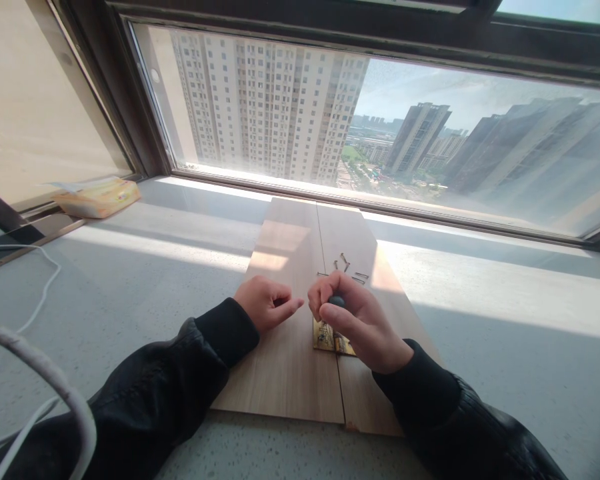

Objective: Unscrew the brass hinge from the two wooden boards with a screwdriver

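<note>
Two light wooden boards (285, 360) lie side by side on a grey window ledge, joined by a brass hinge (330, 340) across their seam. My right hand (360, 320) is wrapped round the dark handle of a tool (337, 301), probably a screwdriver, held upright over the hinge. My left hand (266, 303) rests on the left board, fingers curled, the index finger pointing toward the tool. Several loose screws (345, 267) lie on the right board just beyond my hands.
A yellow tissue pack (97, 198) sits at the far left of the ledge (155, 267). White cables (35, 300) curve along the left side. A wide window (380, 127) runs right behind the boards.
</note>
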### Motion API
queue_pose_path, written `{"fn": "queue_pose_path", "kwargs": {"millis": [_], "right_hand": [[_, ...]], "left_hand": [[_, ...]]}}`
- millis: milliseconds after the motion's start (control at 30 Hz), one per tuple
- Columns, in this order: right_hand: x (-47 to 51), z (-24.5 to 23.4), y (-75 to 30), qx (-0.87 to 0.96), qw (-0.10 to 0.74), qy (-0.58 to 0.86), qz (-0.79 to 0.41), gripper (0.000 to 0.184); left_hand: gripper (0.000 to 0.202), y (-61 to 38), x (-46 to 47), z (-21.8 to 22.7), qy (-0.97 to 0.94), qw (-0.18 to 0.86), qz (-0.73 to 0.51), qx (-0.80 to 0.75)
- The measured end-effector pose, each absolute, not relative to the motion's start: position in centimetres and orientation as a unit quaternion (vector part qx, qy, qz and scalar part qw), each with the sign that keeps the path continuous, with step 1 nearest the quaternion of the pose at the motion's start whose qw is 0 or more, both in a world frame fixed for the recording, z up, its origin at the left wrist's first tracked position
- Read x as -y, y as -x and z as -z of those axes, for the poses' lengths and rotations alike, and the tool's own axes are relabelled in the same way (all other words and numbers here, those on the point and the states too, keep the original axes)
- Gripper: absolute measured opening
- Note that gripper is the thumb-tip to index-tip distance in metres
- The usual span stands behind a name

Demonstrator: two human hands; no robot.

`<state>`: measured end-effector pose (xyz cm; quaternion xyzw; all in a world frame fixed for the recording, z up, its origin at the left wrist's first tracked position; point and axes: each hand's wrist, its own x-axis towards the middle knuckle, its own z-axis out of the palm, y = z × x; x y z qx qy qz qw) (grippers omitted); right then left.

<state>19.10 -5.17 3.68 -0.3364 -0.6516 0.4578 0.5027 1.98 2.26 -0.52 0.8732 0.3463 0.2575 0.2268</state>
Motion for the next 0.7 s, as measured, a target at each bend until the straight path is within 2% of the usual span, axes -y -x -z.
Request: {"fn": "queue_pose_path", "kwargs": {"millis": [133,233,467,600,700], "right_hand": [[5.0,-3.8,-19.7,0.674,0.529,0.352,-0.378,0.011],[4.8,-3.7,-20.2,0.679,0.525,0.367,-0.359,0.015],[4.6,-3.6,-20.2,0.613,0.546,0.322,-0.471,0.023],[4.8,-3.7,-20.1,0.611,0.528,0.324,-0.493,0.019],[4.9,-3.7,-19.9,0.632,0.495,0.326,-0.500,0.023]], "left_hand": [[0.044,-2.0,-2.3,0.6,-0.874,0.226,-0.257,-0.344],[0.044,-2.0,-2.3,0.6,-0.877,0.223,-0.255,-0.342],[0.044,-2.0,-2.3,0.4,-0.879,0.221,-0.253,-0.337],[0.044,-2.0,-2.4,0.4,-0.880,0.220,-0.250,-0.338],[0.043,-2.0,-2.4,0.6,-0.879,0.221,-0.251,-0.339]]}}
